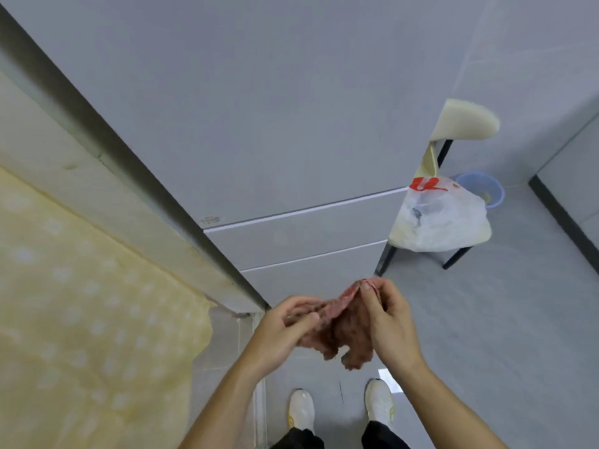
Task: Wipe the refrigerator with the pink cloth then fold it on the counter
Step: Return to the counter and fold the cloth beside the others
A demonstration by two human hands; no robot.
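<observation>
The left hand (285, 332) and the right hand (389, 325) are raised side by side in front of the body, and between them hangs the pink cloth (340, 328), gripped by both. The right hand pinches an upper corner between thumb and fingertips, lifted a little higher; the left hand is curled closed over the opposite edge, so the cloth sags in a loose, crumpled drape under them instead of lying flat. That two-handed pinch looks like someone shaking the cloth out or finding its edges, either to present a clean face for wiping or to start a fold; which one cannot be told. The cloth looks thick and nubbly, like terry or microfibre, with a ragged, lumpy lower hem. Just beyond the hands rises the refrigerator (259, 124), a smooth, matte grey front split by thin pale seams into drawer panels. To the left of the left hand lies the bench (81, 286), covered in a yellowish dotted sheet whose edge curls.
</observation>
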